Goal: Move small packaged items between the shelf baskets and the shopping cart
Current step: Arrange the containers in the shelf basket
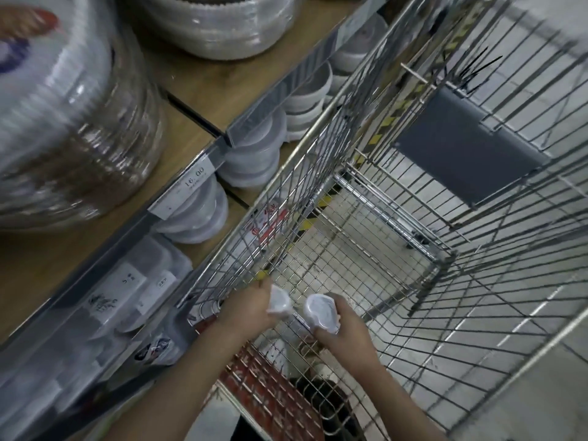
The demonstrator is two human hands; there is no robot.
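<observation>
Left hand [251, 308] grasps one small white plastic-wrapped pack [279, 301], right hand [342, 326] another [319, 311], over the silver wire cart [397, 218]; released carelessly toward twelve o'clock, they might slip through its mesh

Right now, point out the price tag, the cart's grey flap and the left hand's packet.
price tag [194, 180], head view, on the printed number
grey flap [471, 151], head view, its middle
left packet [279, 301], head view, its white face

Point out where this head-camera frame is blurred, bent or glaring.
Head view: motion blur smears the plastic cup stacks at upper left; wide-angle distortion fans the shopping cart wires outward; soft glare on the shelf edge strip; the left hand and right hand, each holding a small white packet, are fairly sharp.
</observation>
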